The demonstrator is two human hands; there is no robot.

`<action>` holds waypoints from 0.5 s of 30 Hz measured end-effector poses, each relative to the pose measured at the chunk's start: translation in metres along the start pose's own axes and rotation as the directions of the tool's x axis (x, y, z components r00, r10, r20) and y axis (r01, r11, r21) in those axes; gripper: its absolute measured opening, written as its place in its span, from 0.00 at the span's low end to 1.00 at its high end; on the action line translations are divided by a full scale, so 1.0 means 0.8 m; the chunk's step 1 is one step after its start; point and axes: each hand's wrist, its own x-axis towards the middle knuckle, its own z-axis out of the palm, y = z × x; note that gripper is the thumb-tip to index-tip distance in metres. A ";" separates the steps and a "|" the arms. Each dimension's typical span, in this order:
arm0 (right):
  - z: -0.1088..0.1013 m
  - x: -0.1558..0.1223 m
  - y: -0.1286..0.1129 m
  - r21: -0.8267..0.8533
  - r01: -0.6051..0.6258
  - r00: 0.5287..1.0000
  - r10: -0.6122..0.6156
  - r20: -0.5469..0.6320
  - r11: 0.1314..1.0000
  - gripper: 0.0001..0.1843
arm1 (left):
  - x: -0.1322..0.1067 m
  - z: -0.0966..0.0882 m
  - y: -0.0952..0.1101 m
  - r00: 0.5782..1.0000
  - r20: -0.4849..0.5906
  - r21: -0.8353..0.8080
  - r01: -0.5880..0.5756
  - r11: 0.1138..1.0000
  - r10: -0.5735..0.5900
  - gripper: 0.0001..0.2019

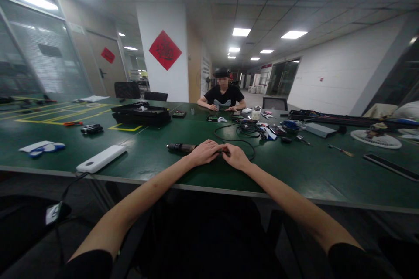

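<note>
A dark, cylindrical corded power tool lies on the green table close to its front edge, its narrow metallic tip pointing left. My left hand lies over the tool's rear part, fingers curled round it. My right hand is closed at the tool's back end, where the black cable comes out. Fingertips of both hands meet there and hide the joint between tool and cable. The cable loops away behind my hands into a coil further back.
A white oblong device stands left at the table edge. Behind it are a black tray and orange-handled pliers. To the right lie a screwdriver, a fan part and a phone. A person sits opposite.
</note>
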 end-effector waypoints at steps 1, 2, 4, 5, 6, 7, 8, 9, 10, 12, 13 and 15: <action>0.000 0.000 0.000 -0.001 0.000 1.000 0.000 -0.001 1.000 0.05 | 0.000 0.000 0.000 1.000 0.000 0.003 0.011 1.000 -0.011 0.26; 0.000 0.000 0.001 -0.002 0.000 1.000 0.000 0.000 1.000 0.05 | 0.000 0.000 -0.001 1.000 -0.003 0.004 0.020 1.000 -0.020 0.26; 0.000 0.000 0.001 0.002 0.003 1.000 -0.003 0.007 1.000 0.05 | 0.000 0.001 -0.001 1.000 -0.006 -0.007 0.015 1.000 -0.015 0.27; 0.000 0.000 0.002 0.005 0.006 1.000 -0.006 0.011 1.000 0.06 | 0.000 0.001 -0.001 1.000 -0.005 -0.018 0.003 1.000 -0.004 0.28; 0.000 0.001 0.002 0.009 0.009 1.000 -0.010 0.015 1.000 0.07 | 0.000 0.002 -0.001 1.000 -0.002 -0.030 -0.008 1.000 0.007 0.29; 0.000 0.001 0.002 0.012 0.013 1.000 -0.013 0.018 1.000 0.08 | -0.001 0.002 -0.001 1.000 0.004 -0.040 -0.012 0.999 0.013 0.29; 0.000 0.001 0.003 0.012 0.015 1.000 -0.015 0.019 1.000 0.08 | -0.001 0.003 -0.001 1.000 0.010 -0.046 -0.008 0.999 0.008 0.28; 0.000 0.001 0.003 0.009 0.016 1.000 -0.016 0.017 1.000 0.07 | -0.001 0.004 -0.001 1.000 0.015 -0.047 0.005 0.999 -0.005 0.27; 0.000 0.001 0.003 0.005 0.016 1.000 -0.016 0.012 1.000 0.06 | -0.001 0.005 -0.001 1.000 0.020 -0.044 0.023 0.999 -0.022 0.27; 0.001 0.001 0.003 -0.003 0.014 1.000 -0.014 0.002 1.000 0.04 | -0.001 0.007 -0.001 0.998 0.028 -0.041 0.049 0.998 -0.048 0.27; 0.001 0.001 0.003 -0.003 0.014 1.000 -0.014 -0.001 1.000 0.04 | -0.002 0.007 -0.001 0.998 0.031 -0.042 0.053 0.998 -0.052 0.27; 0.001 0.001 0.003 0.005 0.019 1.000 -0.019 0.001 1.000 0.05 | -0.002 0.008 -0.001 0.998 0.038 -0.044 0.046 0.998 -0.044 0.29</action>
